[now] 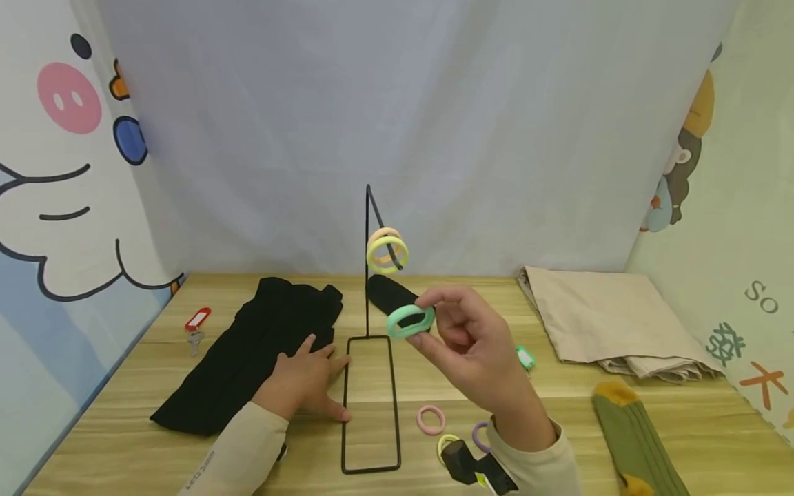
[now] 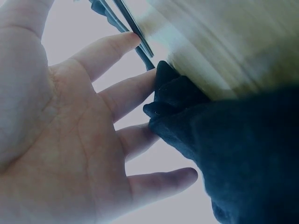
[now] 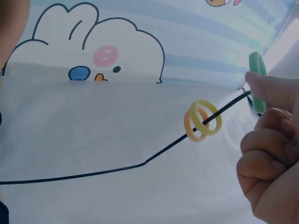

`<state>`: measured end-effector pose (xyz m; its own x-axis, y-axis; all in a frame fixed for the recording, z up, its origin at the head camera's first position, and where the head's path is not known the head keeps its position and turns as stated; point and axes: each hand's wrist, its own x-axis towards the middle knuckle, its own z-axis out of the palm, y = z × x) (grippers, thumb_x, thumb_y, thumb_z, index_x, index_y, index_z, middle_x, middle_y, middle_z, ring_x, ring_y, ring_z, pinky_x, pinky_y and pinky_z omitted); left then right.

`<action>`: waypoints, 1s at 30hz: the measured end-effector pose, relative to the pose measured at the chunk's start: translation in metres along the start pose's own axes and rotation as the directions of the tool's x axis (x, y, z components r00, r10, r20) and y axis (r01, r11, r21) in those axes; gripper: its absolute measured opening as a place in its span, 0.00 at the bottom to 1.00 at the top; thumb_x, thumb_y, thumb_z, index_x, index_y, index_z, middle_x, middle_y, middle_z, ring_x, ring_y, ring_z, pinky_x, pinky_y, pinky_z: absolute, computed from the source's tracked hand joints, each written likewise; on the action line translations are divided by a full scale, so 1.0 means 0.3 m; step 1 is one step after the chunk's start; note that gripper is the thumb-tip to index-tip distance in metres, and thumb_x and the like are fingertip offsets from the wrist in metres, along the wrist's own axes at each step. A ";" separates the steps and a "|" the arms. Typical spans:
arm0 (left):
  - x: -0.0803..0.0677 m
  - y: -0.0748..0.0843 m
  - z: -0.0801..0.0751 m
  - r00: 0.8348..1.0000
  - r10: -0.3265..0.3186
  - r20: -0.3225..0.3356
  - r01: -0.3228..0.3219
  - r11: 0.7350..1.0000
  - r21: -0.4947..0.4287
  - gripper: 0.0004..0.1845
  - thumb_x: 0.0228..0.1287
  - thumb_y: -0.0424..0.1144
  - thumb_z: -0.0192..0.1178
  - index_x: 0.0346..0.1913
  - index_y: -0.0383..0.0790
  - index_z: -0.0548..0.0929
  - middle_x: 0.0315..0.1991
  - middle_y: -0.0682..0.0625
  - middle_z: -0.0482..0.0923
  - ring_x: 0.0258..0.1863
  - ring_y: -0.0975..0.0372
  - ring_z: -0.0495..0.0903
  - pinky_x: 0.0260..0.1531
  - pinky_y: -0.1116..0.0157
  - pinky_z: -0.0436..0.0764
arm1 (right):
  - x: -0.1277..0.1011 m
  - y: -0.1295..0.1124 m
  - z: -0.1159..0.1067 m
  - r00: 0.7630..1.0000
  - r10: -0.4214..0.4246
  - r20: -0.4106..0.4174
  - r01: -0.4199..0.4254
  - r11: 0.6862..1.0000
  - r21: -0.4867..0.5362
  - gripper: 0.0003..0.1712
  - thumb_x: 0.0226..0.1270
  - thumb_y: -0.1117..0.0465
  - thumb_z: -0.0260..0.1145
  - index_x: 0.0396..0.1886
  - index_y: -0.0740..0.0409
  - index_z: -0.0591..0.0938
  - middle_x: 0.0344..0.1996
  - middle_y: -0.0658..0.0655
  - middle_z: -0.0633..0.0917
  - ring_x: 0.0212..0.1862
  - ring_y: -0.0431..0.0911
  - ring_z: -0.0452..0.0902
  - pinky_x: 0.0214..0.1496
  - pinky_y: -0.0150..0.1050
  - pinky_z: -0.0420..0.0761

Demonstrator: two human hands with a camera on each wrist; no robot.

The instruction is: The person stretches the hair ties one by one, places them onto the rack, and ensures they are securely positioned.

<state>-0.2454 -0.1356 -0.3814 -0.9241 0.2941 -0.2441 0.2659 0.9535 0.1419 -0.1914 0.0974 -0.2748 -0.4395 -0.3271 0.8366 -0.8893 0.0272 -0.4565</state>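
A black wire stand (image 1: 367, 275) rises from a flat rectangular base, and an orange hair tie (image 3: 188, 125) and a yellow hair tie (image 1: 404, 256) hang on its slanting arm. My right hand (image 1: 474, 344) pinches a mint green hair tie (image 1: 397, 329) between thumb and index finger, in front of and just below the arm's tip in the head view. Its other fingers curl into the palm. Fingers spread, my left hand (image 1: 304, 386) lies at the left side of the base, thumb and index fingertips at the wire. Black folded cloth (image 1: 248, 351) lies beside its other fingers.
A pink hair tie (image 1: 421, 419), a yellow one and a purple one lie near my right wrist. Around them are a green key tag (image 1: 525, 357), a green sock (image 1: 639, 434), beige cloth (image 1: 608, 310), a black item (image 1: 391, 293) behind the stand and a red-tagged key (image 1: 198, 319).
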 end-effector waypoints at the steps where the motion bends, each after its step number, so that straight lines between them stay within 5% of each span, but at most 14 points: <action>1: -0.001 -0.001 -0.001 1.000 0.001 -0.003 -0.001 1.000 0.000 0.51 0.34 0.68 0.68 0.67 0.55 0.67 0.69 0.46 0.60 0.71 0.43 0.47 0.53 0.31 0.58 | 0.004 -0.005 0.005 0.999 -0.025 -0.032 0.025 1.000 0.007 0.16 0.61 0.63 0.65 0.42 0.70 0.73 0.13 0.49 0.54 0.17 0.38 0.47 0.16 0.29 0.52; 6: -0.002 -0.002 -0.003 1.000 0.005 -0.006 -0.005 1.000 -0.002 0.51 0.34 0.68 0.68 0.67 0.55 0.67 0.69 0.46 0.60 0.71 0.43 0.47 0.53 0.31 0.58 | 0.025 -0.024 0.031 0.974 -0.076 -0.213 0.089 0.994 0.056 0.17 0.57 0.65 0.68 0.44 0.69 0.75 0.11 0.49 0.55 0.15 0.37 0.46 0.15 0.26 0.50; 13: -0.001 0.002 -0.004 1.000 -0.003 0.006 0.003 1.000 -0.006 0.50 0.34 0.68 0.68 0.67 0.56 0.67 0.70 0.47 0.59 0.72 0.43 0.46 0.54 0.32 0.58 | 0.037 -0.030 0.069 0.914 0.032 -0.404 0.013 0.994 0.109 0.21 0.47 0.75 0.71 0.44 0.65 0.78 0.10 0.49 0.53 0.15 0.37 0.46 0.13 0.29 0.51; 21: 0.008 -0.002 -0.009 1.000 -0.010 0.003 0.010 1.000 0.013 0.50 0.34 0.68 0.68 0.67 0.56 0.67 0.70 0.48 0.59 0.72 0.44 0.46 0.55 0.32 0.58 | 0.045 -0.033 0.098 0.883 0.149 -0.445 -0.155 0.988 0.021 0.21 0.45 0.77 0.71 0.42 0.71 0.77 0.10 0.49 0.50 0.15 0.37 0.46 0.15 0.32 0.52; 30: 0.008 -0.005 0.006 1.000 -0.003 -0.005 0.003 1.000 -0.004 0.51 0.33 0.69 0.68 0.67 0.56 0.67 0.70 0.48 0.60 0.71 0.44 0.47 0.54 0.32 0.59 | 0.046 0.001 0.121 0.889 0.165 -0.428 -0.211 0.976 -0.061 0.20 0.46 0.73 0.73 0.41 0.67 0.78 0.10 0.49 0.51 0.14 0.38 0.47 0.17 0.33 0.54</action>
<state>-0.2477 -0.1363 -0.3840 -0.9264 0.2905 -0.2396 0.2616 0.9542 0.1453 -0.1930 0.0585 -0.2744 -0.5916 0.1181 0.7976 -0.7827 0.1535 -0.6032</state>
